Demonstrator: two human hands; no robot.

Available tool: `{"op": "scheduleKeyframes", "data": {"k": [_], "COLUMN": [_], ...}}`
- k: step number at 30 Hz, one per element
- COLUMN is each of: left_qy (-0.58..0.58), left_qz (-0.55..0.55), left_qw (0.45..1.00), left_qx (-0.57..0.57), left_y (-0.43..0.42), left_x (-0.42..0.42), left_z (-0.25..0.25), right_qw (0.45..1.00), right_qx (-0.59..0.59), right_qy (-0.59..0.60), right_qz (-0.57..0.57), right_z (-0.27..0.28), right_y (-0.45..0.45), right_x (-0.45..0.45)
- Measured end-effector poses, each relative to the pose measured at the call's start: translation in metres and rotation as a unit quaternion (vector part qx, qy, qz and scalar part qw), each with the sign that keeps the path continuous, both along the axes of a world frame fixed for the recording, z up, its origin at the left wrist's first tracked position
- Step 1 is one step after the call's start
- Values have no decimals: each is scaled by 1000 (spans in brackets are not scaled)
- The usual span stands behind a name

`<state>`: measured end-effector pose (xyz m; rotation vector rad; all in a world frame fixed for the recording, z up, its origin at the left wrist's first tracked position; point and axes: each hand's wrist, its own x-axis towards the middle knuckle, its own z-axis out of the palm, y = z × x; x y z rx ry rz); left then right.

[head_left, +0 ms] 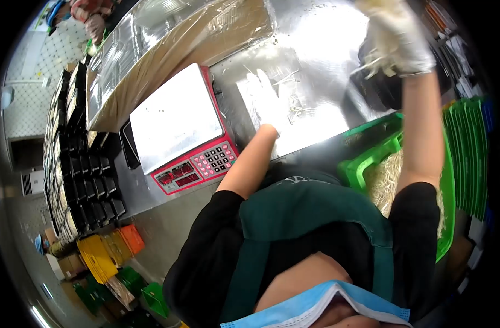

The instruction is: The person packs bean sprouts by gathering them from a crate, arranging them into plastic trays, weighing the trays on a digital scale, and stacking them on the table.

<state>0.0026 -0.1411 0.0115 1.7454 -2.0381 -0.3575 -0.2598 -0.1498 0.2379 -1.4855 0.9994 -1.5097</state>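
My left hand, in a white glove, lies on the metal table with its fingers stretched out. Loose pale strands that look like bean sprouts are scattered beside it. At the upper right, my gloved right hand is raised over a stack of black trays. Thin sprouts stick out from under this hand, which is closed on them; motion blurs its fingers. Below my right forearm stands a green crate with a heap of sprouts in it.
A red scale with a white platform stands left of my left hand. Behind it is a plastic-wrapped box. Filled black trays are stacked at the far left. Nested green crates stand at the right.
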Motion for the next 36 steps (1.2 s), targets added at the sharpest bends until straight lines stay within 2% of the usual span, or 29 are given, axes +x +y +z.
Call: {"op": "scheduleKeyframes", "data": {"k": [1, 2, 3, 4, 5, 7, 9, 10, 11, 12, 14, 15, 16, 18, 19, 20, 21, 22, 23, 24, 26, 28, 29, 30, 31, 32, 33, 34, 36], "left_qy": [-35, -46, -50, -56, -47, 27, 130, 150, 167, 169, 174, 176, 113, 61, -37, -83, -130, -21, 87, 20, 132, 315, 317, 318, 264, 214, 174, 135, 233], "left_qz": [43, 132, 190, 249, 246, 100, -80, -155, -227, -228, -261, -265, -254, -252, -181, -153, -124, -172, -215, -379, -447, -460, -463, -467, -477, -441, -410, -377, -433], "left_qw": [995, 985, 979, 967, 968, 995, 988, 975, 954, 953, 949, 948, 961, 966, 983, 985, 984, 985, 972, 917, 857, 796, 799, 801, 829, 869, 895, 913, 869], "left_qx": [-81, -98, -61, -24, -20, -12, 7, 57, 105, 106, 3, 6, 14, 18, 7, -2, -8, 3, 18, 118, 218, 235, 216, 198, 125, 65, -8, -83, -55], "left_y": [-12, -32, -45, -55, -63, -71, -56, -42, -24, -9, 23, 34, 41, 55, 63, 64, 64, 57, 52, 41, 54, 63, 59, 49, 37, 32, 31, 31, 55], "left_x": [3, 3, 8, 13, 10, 6, -28, -43, -52, -53, -46, -32, -13, 6, 9, 2, -5, -17, -30, -49, -83, -101, -99, -93, -90, -89, -95, -104, -128], "left_z": [7, -6, -7, -8, -7, -6, -9, -4, 2, 0, -10, -25, -45, -43, -24, -21, -18, -28, -21, -13, -10, 4, 28, 55, 68, 74, 68, 50, -18], "right_qw": [991, 963, 975, 970, 964, 947, 927, 841, 823, 865, 882, 885, 902, 918, 920, 904, 800, 829, 835, 856, 876, 762, 746, 757, 795, 828, 789, 829, 836], "right_qx": [-77, -151, -49, -25, -1, 3, 40, 65, 164, 152, 165, 154, 130, 150, 153, 124, 109, 144, 161, 169, 213, 172, 126, 153, 113, 71, 86, 43, 78], "right_qy": [76, 157, 62, 46, 29, 90, 203, 447, 493, 452, 410, 421, 402, 363, 352, 373, 546, 480, 473, 460, 419, 565, 572, 523, 479, 434, 452, 386, 299], "right_qz": [-83, -160, -208, -237, -265, -308, -312, -298, -228, -157, -165, -126, -84, -47, -81, -167, -222, -248, -229, -167, -107, -266, -318, -360, -355, -349, -407, -403, -453], "right_z": [33, 50, 50, 48, 47, 31, 3, -18, -23, -8, 15, 24, 34, 29, 13, -5, -15, -21, -27, -25, -9, 3, 0, 5, 1, -3, -13, -24, -53], "right_y": [9, 18, 32, 41, 50, 52, 53, 43, 51, 63, 78, 86, 98, 109, 112, 111, 106, 102, 95, 89, 88, 100, 107, 123, 141, 158, 181, 201, 246], "right_x": [-19, -35, -67, -99, -131, -155, -161, -191, -187, -151, -139, -149, -136, -131, -117, -98, -100, -81, -78, -78, -72, -79, -98, -104, -110, -112, -109, -95, -69]}}
